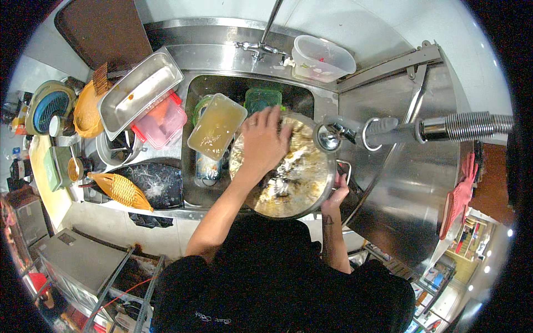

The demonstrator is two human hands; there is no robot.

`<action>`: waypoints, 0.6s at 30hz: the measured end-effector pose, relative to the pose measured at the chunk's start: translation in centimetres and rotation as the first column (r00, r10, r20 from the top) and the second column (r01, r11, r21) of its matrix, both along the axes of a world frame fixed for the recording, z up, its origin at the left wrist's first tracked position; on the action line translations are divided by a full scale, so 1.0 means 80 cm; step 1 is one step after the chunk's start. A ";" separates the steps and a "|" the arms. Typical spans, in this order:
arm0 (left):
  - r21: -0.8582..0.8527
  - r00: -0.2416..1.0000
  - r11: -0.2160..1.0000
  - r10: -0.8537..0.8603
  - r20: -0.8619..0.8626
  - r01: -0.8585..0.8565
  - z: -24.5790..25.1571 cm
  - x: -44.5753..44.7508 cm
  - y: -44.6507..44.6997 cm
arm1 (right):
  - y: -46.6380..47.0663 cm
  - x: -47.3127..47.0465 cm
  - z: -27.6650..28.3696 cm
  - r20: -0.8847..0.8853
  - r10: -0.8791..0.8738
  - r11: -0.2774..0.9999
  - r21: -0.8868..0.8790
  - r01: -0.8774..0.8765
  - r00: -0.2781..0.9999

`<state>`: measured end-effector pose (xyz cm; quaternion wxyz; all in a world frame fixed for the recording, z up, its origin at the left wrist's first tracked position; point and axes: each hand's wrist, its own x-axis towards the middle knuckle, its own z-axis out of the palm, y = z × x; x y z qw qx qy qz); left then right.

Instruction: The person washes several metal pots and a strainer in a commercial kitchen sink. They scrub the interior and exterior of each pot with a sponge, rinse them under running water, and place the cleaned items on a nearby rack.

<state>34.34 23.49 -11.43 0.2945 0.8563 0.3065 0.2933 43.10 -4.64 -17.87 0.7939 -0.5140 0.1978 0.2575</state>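
Observation:
A large round metal pot (308, 179), stained brown inside, is tilted over the right part of the sink (195, 85). My right hand (338, 192) grips its side handle at the right. My left hand (266, 141) lies flat, fingers spread, over the pot's upper left part; whether it holds anything under the palm is hidden. Left of that hand, a rectangular plastic container (218, 127) full of cloudy yellowish liquid stands in the sink. Behind it is a green-lidded container (263, 102). A spray faucet head (329, 137) hangs at the pot's upper right rim.
On the left counter lie a long steel pan (141, 93), a pink container with red clips (162, 125), a black tray (160, 187) and a yellow woven basket (120, 191). A clear plastic tub (322, 60) stands behind the sink. Pink gloves (460, 195) hang at the right.

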 end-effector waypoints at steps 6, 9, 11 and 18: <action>-0.120 0.816 0.842 -0.539 -0.209 0.526 0.063 0.039 0.031 | 0.034 -0.002 0.014 0.106 -0.088 0.990 -0.104 0.099 0.991; -0.042 0.658 0.684 -0.715 -0.235 0.728 0.067 0.033 0.034 | 0.051 0.004 0.032 0.162 -0.087 0.996 -0.016 0.090 0.983; -0.072 0.530 0.559 -0.813 -0.241 0.826 0.062 0.039 0.039 | 0.064 0.012 0.038 0.161 0.011 0.998 -0.061 -0.001 0.987; -0.358 0.305 0.537 -0.789 -0.534 0.764 0.038 0.100 0.113 | 0.136 0.053 -0.007 0.244 0.301 0.953 -0.039 -0.301 0.922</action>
